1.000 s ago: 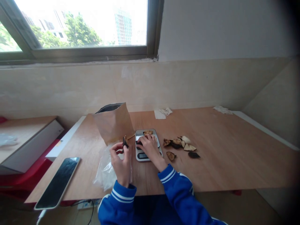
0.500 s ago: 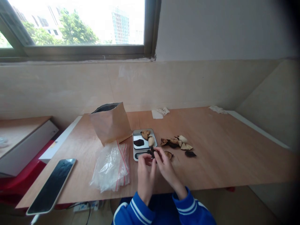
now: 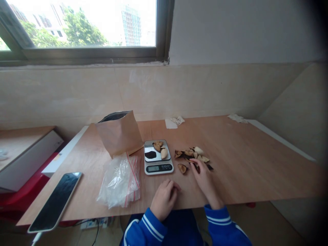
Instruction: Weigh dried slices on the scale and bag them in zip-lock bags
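Note:
On a small digital kitchen scale lie several dried slices, tan, cream and one nearly black. To its right sits a loose pile of similar dried slices, with a single brown slice apart in front. My right hand is at the near edge of this pile, thumb and fingers pinched on a dried slice mostly covered by the fingertips. My left hand rests on the table before the scale, fingers curled in, with nothing visible in them.
A brown paper pouch stands open behind clear zip bags with red strips, left of the scale. A phone with a cable lies at the table's left edge. Crumpled tissue lies at the back, below the window.
My hands have parted from over the scale's front. My right hand has moved right to the pile; my left has drawn back toward the table edge, uncovering the scale's display.

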Motion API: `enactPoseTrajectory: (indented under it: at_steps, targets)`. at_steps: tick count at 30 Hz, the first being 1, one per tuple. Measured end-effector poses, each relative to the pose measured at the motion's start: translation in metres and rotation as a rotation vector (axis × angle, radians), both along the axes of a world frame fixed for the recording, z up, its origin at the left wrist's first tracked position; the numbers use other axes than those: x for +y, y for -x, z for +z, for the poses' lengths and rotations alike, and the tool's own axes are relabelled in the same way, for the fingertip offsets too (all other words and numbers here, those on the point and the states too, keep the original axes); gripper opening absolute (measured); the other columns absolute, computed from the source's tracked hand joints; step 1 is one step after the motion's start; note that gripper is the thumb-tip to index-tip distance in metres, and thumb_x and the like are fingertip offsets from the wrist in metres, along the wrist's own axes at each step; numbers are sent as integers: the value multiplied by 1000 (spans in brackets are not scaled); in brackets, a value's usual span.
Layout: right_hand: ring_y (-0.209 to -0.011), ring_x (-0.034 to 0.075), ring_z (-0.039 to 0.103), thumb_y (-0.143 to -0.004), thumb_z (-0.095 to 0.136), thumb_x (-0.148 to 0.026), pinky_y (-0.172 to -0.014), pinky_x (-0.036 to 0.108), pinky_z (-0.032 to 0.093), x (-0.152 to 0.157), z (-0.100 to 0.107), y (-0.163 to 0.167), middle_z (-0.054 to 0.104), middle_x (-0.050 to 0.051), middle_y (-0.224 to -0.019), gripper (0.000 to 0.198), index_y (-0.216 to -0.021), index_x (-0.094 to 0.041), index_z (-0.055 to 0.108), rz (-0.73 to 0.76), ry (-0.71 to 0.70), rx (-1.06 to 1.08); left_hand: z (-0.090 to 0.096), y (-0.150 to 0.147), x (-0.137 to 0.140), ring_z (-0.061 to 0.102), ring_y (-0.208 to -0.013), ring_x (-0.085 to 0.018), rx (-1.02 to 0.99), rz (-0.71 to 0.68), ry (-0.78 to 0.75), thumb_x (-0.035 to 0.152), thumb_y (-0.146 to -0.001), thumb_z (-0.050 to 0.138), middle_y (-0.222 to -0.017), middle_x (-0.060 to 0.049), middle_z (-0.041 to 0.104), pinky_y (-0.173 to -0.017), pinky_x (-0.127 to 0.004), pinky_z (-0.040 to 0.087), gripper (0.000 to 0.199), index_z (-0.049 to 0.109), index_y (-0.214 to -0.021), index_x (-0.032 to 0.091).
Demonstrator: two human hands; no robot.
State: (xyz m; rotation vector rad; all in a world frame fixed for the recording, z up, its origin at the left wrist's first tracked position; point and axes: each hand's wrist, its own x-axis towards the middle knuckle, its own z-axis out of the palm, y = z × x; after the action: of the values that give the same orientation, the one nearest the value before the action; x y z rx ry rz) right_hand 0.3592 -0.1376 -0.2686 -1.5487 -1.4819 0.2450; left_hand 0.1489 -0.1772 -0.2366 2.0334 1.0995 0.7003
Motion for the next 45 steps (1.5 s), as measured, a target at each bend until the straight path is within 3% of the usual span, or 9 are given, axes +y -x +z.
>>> enactPoseTrajectory:
  at_steps: [7, 16, 25, 32, 36, 41, 45]
  targets:
    - [-95, 25, 53, -91, 43, -32, -85, 42, 44, -1, -4, -1, 60, 10, -99, 25, -102, -20, 61, -94, -60, -295, 2, 0, 0, 55, -93, -20, -8, -1, 10, 14, -89, 40, -93, -6, 60, -85, -32, 42, 18, 57, -89, 20]
    - [-94, 28, 49, -88, 44, -26, -80, 46, 40, -8, -10, 6, 55, 11, -112, 26, -106, -24, 63, -231, 36, -444, 0, 1, 0, 55, -92, -20, -10, -12, -1, 15, -89, 39, -92, -6, 59, -84, -32, 42, 19, 57, -88, 20]
    - [-103, 27, 49, -89, 44, -28, -88, 46, 39, -11, -1, 33, 52, 10, -121, 28, -112, -26, 60, -60, 25, -445, 3, 0, 0, 55, -91, -20, -18, -14, 4, 13, -88, 39, -92, -6, 59, -84, -32, 42, 19, 57, -87, 19]
    - [-102, 28, 48, -88, 41, -23, -82, 43, 39, 22, 17, 22, 56, 11, -119, 31, -112, -22, 61, -137, -6, -499, 2, 0, -1, 55, -93, -20, -5, -6, -1, 14, -88, 39, -92, -6, 60, -85, -33, 43, 19, 57, -88, 20]
    - [-97, 28, 47, -88, 43, -23, -81, 43, 37, 43, 21, 9, 63, 10, -106, 27, -104, -22, 64, -119, -1, -573, 0, 1, 1, 56, -92, -20, -24, -8, 3, 14, -88, 39, -92, -6, 60, -85, -32, 43, 19, 57, -87, 20]
    - [-98, 29, 50, -90, 42, -25, -83, 45, 36, 46, 24, 3, 67, 9, -97, 25, -95, -23, 66, -102, 7, -455, 0, 1, 2, 56, -91, -19, -38, -12, 9, 13, -88, 40, -91, -6, 60, -84, -31, 43, 19, 58, -88, 20]
    - [-93, 25, 57, -91, 43, -32, -85, 44, 42, 42, 30, 5, 68, 9, -99, 25, -100, -20, 63, -54, -41, -126, 0, 1, 2, 56, -92, -19, -32, -16, 10, 14, -88, 40, -92, -6, 59, -84, -31, 42, 18, 57, -88, 20]
